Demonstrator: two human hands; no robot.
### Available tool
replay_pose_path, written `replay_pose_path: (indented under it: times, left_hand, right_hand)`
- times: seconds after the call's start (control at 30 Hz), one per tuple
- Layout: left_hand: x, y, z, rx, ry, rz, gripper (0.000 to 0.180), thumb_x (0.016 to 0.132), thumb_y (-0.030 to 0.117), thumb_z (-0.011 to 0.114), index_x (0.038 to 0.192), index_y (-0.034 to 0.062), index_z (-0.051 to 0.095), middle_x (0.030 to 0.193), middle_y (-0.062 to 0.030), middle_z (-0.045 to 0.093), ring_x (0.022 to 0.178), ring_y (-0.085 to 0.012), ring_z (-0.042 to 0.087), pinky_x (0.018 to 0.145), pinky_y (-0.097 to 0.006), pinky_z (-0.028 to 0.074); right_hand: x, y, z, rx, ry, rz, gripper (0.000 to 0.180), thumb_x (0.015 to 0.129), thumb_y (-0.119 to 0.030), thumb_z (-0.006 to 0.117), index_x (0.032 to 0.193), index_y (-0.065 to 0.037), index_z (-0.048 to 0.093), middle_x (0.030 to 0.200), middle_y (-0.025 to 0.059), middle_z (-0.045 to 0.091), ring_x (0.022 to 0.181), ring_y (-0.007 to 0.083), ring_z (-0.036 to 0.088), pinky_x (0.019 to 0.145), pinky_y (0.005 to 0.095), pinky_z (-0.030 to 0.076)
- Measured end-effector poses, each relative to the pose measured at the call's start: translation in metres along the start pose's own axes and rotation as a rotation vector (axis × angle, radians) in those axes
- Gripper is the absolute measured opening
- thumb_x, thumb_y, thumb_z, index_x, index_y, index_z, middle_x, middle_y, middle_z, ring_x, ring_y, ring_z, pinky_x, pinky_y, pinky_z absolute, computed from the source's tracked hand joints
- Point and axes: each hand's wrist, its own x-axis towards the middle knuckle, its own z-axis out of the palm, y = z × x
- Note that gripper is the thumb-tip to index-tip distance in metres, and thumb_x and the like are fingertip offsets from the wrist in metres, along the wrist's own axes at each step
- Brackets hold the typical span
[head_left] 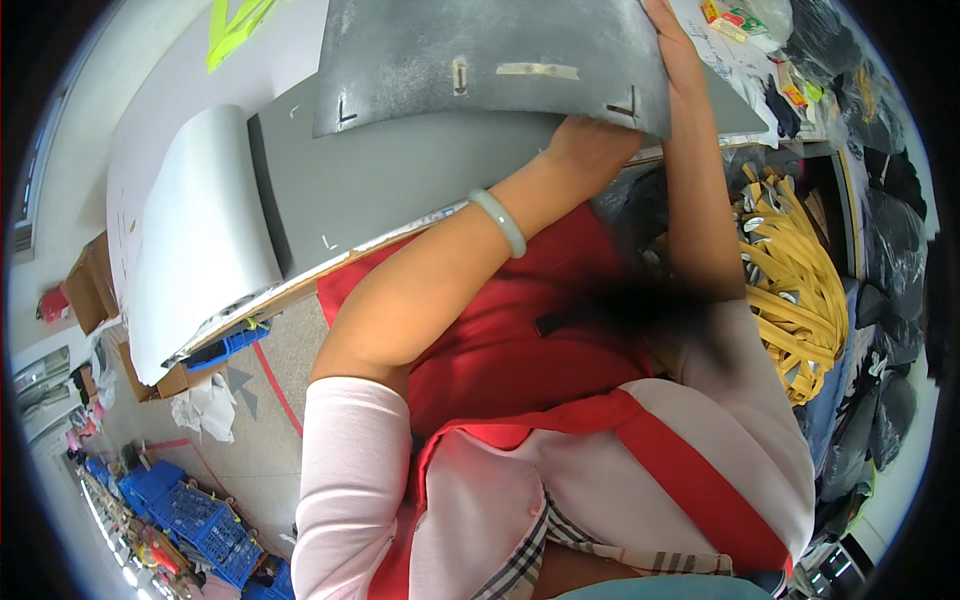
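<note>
Grey table lies under our hands; above it we lift a grey sheet. Our left hand clamps its near edge, our right hand grips its right edge. Yellow straps sit right of our arms.

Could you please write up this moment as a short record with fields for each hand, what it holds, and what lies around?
left hand: grips the lower edge of the grey sheet, fingers hidden beneath it
right hand: on the sheet's right edge, partly out of view
grey sheet: lifted above the table, with slits and a strip of tape
bracelet: pale green, on the left wrist
white roll: on the table, to the left
yellow straps: heaped at the right
blue crates: on the floor, lower left
</note>
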Motion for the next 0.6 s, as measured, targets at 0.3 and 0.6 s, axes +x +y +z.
replay_pose_path:
  times: [0.3,0.6]
  left_hand:
    - [0.087,-0.046,0.068,-0.405,0.543,-0.282,0.021,0.083,0.006,0.062,0.102,0.0076,0.072,0.096,-0.0195,0.071,0.093,-0.0331,0.071,0.084,-0.044,0.057]
    - [-0.052,-0.217,-0.119,-0.593,0.977,-0.740,0.017,0.085,0.005,0.060,0.096,0.0004,0.073,0.093,-0.0237,0.071,0.090,-0.0349,0.072,0.083,-0.043,0.056]
  right_hand:
    - [-0.027,0.026,0.012,0.253,0.165,0.066,0.050,0.102,-0.034,0.063,0.141,-0.003,0.056,0.132,0.0081,0.064,0.119,0.0179,0.061,0.103,0.0292,0.047]
    - [-0.114,-0.030,0.202,0.542,-0.390,0.330,0.052,0.103,-0.034,0.062,0.143,-0.003,0.054,0.137,0.0089,0.061,0.124,0.0192,0.058,0.107,0.0300,0.044]
